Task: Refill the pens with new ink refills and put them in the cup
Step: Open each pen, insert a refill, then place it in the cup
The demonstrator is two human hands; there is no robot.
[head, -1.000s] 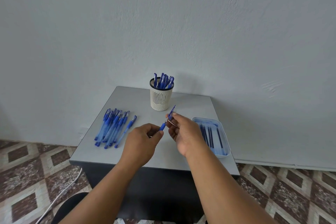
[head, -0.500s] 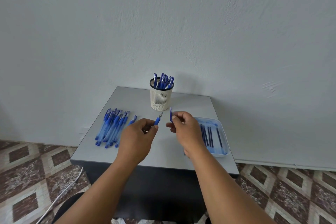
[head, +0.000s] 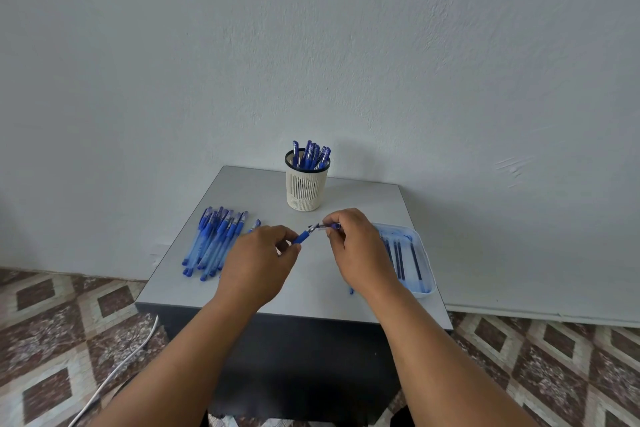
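Observation:
My left hand (head: 259, 256) grips a blue pen (head: 302, 237) by its barrel, tip pointing up and right. My right hand (head: 356, 246) pinches a blue pen cap (head: 329, 226), held level, its open end meeting the pen's tip. Both are above the middle of the grey table (head: 311, 274). Behind them stands a cream slotted cup (head: 306, 186) with several blue pens in it. A row of several blue pens (head: 216, 241) lies on the left. A pale blue tray (head: 420, 255) on the right holds several dark ink refills (head: 400, 258).
The small table stands against a white wall, and its front edge is close to my forearms. A tiny blue piece (head: 351, 290) lies by my right wrist. A white cable (head: 114, 371) runs over the patterned tile floor on the left.
The pen and cap were apart half a second ago, the cap upright. Now my right hand has turned the cap level and brought it to the pen's tip; my left hand shifted slightly right.

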